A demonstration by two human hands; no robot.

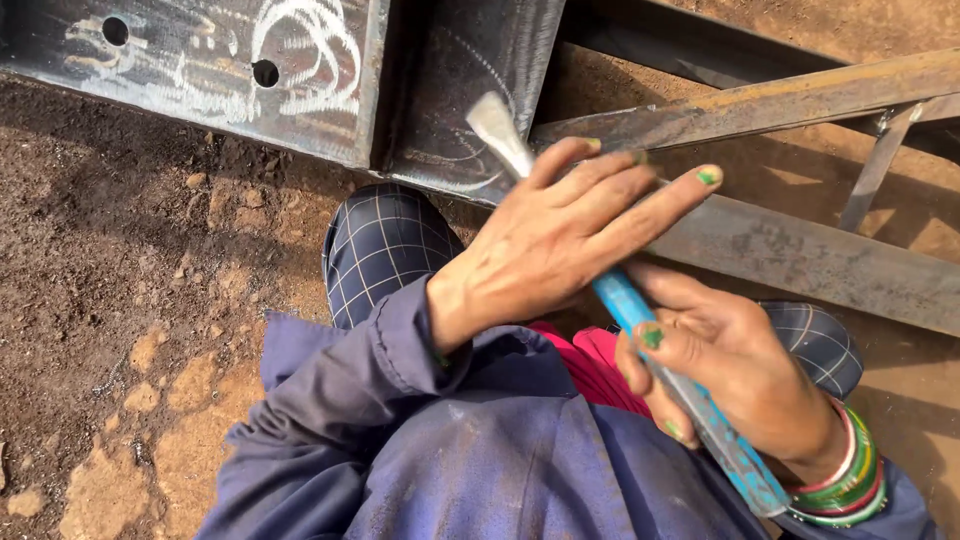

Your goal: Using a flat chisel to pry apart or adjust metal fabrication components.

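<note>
Gripping blue-handled brush [640, 330], right hand [745, 375] (left hand [560, 235] atop).

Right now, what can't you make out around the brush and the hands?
- Head view: middle of the blue-handled brush is hidden by the left hand across it.
- Bristle tip is motion-blurred; contact with the steel beam is unclear.
- The right hand covers part of the handle; its end nears the bottom edge.
- Beam ends are cut off by the frame.

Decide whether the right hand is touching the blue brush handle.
Touching. The head view shows the right hand with fingers curled around the blue brush handle, no gap between them.
</note>
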